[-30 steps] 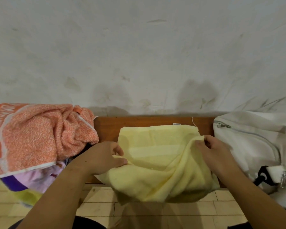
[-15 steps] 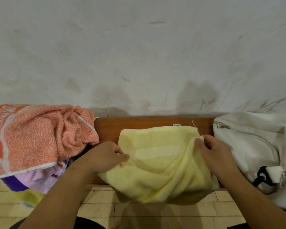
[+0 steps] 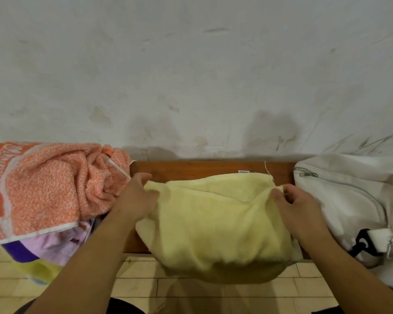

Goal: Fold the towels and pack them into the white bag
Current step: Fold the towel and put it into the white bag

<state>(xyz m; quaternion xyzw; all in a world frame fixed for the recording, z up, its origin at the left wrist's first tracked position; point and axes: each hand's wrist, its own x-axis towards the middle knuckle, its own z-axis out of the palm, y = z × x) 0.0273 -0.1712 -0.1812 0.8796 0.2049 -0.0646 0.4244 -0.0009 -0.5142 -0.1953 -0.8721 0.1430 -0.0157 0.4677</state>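
Yellow towel pinched at both corners by left hand and right hand.

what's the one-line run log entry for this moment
step: folding yellow towel | left hand: grip on left corner | right hand: grip on right corner | white bag: right, no towel in it | orange towel: left, unfolded

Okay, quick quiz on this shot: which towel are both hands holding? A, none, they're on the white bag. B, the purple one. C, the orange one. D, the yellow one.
D: the left hand and right hand each pinch a far corner of the yellow towel on the bench.
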